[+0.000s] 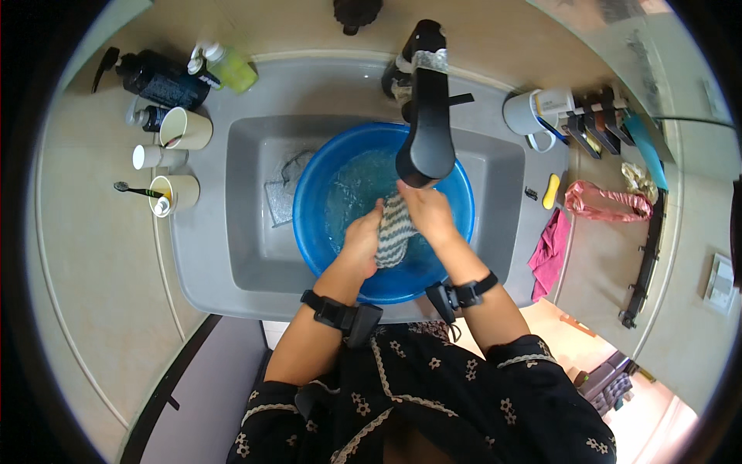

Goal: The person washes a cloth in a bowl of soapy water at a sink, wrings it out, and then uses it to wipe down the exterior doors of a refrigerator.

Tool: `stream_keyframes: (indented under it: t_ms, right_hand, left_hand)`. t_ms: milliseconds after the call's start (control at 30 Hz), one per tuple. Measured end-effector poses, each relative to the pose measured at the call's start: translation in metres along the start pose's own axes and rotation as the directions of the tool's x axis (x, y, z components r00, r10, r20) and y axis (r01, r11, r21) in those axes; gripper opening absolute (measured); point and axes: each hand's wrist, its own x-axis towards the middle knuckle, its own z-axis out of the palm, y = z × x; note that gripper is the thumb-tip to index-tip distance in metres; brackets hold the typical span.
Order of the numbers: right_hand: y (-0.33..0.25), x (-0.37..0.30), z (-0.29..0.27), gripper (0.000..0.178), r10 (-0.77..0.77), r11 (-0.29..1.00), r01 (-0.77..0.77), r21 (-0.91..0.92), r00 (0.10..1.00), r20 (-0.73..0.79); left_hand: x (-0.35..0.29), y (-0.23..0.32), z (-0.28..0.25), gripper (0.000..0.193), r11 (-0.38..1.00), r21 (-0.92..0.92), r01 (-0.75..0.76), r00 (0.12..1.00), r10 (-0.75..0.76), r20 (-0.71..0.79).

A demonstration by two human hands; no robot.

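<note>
A blue plastic basin (304, 220) stands in the grey sink, with water (352, 185) in it. Over the basin my two hands grip a cloth (393, 232) with wavy grey and white stripes. My left hand (362, 238) is closed on the cloth's left side. On its upper right edge, just under the spout of the black faucet (427, 116), my right hand (427, 213) is closed too. Most of my fingertips are hidden behind the cloth and by my hands.
Cups (179, 195), a toothbrush (139, 189) and bottles (166, 77) line the left side of the grey sink (251, 267). To the right are a white mug (522, 112), a yellow-handled item (551, 192) and a pink cloth (550, 251). A mesh piece (280, 203) lies beside the basin.
</note>
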Motion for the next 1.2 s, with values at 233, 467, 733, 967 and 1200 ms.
stream_keyframes:
  t_ms: [233,467,733,967,1200]
  right_hand:
    - [0.113,-0.068,-0.038,0.045,0.295,0.952,-0.306,0.027,0.887,-0.356]
    - [0.062,-0.089,-0.062,0.027,0.491,0.585,-0.333,0.740,0.871,0.004]
    - [0.004,-0.100,-0.163,0.026,0.378,0.819,-0.216,0.532,0.900,-0.216]
    - [-0.071,-0.121,-0.172,0.021,0.205,0.951,-0.282,-0.125,0.881,-0.427]
    - [-0.060,-0.140,-0.164,0.016,-0.026,0.872,-0.272,-0.407,0.805,-0.593]
  left_hand:
    - [-0.070,0.037,0.018,0.045,0.990,-0.134,-0.038,0.976,0.066,0.208]
    - [-0.163,0.104,0.009,0.048,0.896,-0.300,-0.328,0.875,0.408,0.260]
    - [-0.205,0.138,-0.031,0.040,0.784,-0.306,-0.540,0.740,0.616,0.272]
    - [-0.186,0.143,-0.056,0.037,0.766,-0.299,-0.569,0.744,0.634,0.210]
    - [-0.185,0.150,-0.065,0.037,0.781,-0.286,-0.555,0.735,0.622,0.271]
